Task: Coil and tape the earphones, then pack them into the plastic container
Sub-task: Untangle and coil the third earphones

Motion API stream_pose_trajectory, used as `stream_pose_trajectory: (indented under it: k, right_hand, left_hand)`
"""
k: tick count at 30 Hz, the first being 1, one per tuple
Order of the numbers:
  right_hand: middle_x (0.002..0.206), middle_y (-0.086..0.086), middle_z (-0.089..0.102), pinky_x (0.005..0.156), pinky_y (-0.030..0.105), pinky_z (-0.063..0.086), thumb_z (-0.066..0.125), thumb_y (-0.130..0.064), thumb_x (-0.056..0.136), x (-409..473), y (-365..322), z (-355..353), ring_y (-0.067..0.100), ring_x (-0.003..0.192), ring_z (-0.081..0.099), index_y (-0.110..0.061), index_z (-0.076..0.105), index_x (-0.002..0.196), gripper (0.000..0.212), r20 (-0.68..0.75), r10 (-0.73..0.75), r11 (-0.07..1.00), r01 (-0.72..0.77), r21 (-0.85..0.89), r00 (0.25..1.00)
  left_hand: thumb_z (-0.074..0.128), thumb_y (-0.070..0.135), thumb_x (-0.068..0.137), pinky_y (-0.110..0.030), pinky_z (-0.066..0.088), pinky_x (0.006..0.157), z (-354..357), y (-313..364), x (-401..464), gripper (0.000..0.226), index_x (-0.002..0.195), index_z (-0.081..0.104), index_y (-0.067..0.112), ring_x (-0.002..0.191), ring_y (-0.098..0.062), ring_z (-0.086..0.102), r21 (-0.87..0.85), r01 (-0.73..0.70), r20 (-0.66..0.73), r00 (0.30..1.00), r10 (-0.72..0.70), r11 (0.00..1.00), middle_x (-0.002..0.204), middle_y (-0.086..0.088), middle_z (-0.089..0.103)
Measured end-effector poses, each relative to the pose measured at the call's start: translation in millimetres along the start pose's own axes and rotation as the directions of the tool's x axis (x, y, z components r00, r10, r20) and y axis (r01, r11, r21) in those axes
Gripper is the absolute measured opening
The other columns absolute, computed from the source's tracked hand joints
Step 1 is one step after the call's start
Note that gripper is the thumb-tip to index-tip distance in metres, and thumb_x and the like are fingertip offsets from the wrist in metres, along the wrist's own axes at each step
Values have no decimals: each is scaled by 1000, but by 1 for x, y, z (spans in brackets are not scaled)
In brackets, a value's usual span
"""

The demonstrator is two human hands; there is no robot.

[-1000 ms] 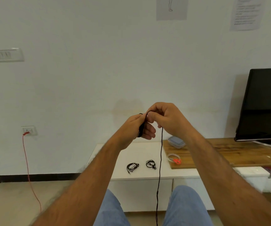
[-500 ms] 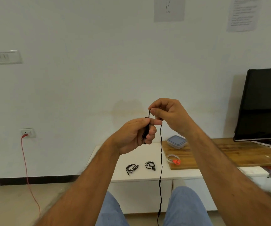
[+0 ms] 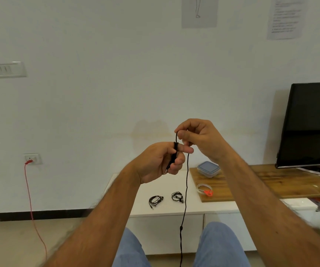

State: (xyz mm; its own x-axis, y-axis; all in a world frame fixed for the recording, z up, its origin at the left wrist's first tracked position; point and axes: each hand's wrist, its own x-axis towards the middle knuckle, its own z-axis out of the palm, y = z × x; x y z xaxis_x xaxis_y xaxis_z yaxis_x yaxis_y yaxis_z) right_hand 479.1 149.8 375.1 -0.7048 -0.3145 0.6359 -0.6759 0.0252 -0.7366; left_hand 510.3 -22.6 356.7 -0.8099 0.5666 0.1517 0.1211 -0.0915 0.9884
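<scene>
While the left hand [image 3: 156, 162] is closed around a small bundle of black earphone cord [image 3: 186, 182], with turns looped over its index finger and the jack poking out below the curled fingers, the right hand [image 3: 199, 138] pinches the same cord between thumb and forefinger just above and beside it. From that pinch the cord hangs straight down between the person's knees, in blue jeans, and runs off the bottom edge of the frame; a small lump sits on the cord low down.

Beyond the hands stands a low white cabinet [image 3: 193, 209]. Two coiled earphones lie on it, well apart from the hands: one coil [image 3: 155, 200] to the left, another [image 3: 177, 196] near it on the right. A wooden board [image 3: 270, 182] rests on the cabinet's right part. On the board sit the container [image 3: 208, 169], lid on, and nearer the viewer a tape roll [image 3: 202, 188] touching red scissors [image 3: 208, 193]. A dark screen [image 3: 311, 124] stands at the far right of the board. On the wall at left, a red cable [image 3: 32, 205] drops from a socket [image 3: 32, 158] to the floor.
</scene>
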Motion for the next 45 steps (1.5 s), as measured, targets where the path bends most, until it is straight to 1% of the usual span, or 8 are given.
stream_pose_trajectory:
  k: [4,9,13,17,22,34,42,45]
  right_hand:
    - [66,-1,64,58,23,48,66,-4,87,-1,6,3,17,63,55,-14,72,85,12,-21,43,999,-42,34,999]
    - [76,16,63,58,32,49,60,-4,93,-4,14,10,32,70,54,-10,70,88,13,-60,84,993,-79,88,995]
    - [67,8,63,56,32,49,57,-11,97,-12,21,20,33,68,52,-15,69,82,19,-38,126,984,-120,133,991]
    - [61,-1,65,60,32,50,55,-5,93,-19,25,29,29,65,57,-34,73,75,38,-20,183,972,-178,153,983]
    - [65,1,64,60,35,50,55,-9,98,-27,30,37,24,58,56,-30,70,65,42,1,242,962,-240,133,970]
    - [62,3,51,58,32,49,45,-16,103,-42,38,52,21,57,48,-10,68,106,24,137,271,957,-251,-143,953]
    - [57,2,44,50,28,48,62,-22,94,-39,17,35,15,54,44,-10,71,87,16,92,240,931,-202,-305,967]
    - [52,-10,43,51,30,44,62,-20,94,-36,9,27,15,53,40,-8,68,80,19,50,158,920,-128,-371,986]
  left_hand:
    - [19,0,90,-24,29,50,3,2,-1,42,96,60,4,50,-14,33,7,-15,2,1000,15,1000,61,-2,43]
    - [21,1,85,-24,24,49,5,8,2,33,86,53,9,49,-13,28,-18,-79,-44,996,78,997,58,-1,39]
    - [21,9,94,-25,24,50,5,11,5,33,85,53,9,50,-14,28,-12,-122,-54,991,122,992,59,-1,39]
    - [22,13,100,-30,32,56,4,11,10,38,101,59,4,51,-15,37,-8,-145,-107,984,144,989,62,-2,47]
    - [24,8,98,-24,32,49,3,15,11,39,118,58,3,51,-12,34,-54,-152,-123,982,145,987,65,-2,45]
    - [23,2,102,-26,51,63,-11,23,18,38,116,58,6,65,-14,59,93,-227,-188,952,241,969,76,-2,65]
    - [26,0,101,-26,55,73,-15,18,21,36,114,58,8,82,-20,71,253,-167,-190,957,218,953,91,-8,73]
    - [28,0,101,-17,52,66,-14,14,19,34,119,57,4,77,-9,70,342,-125,-187,962,197,931,93,-5,72]
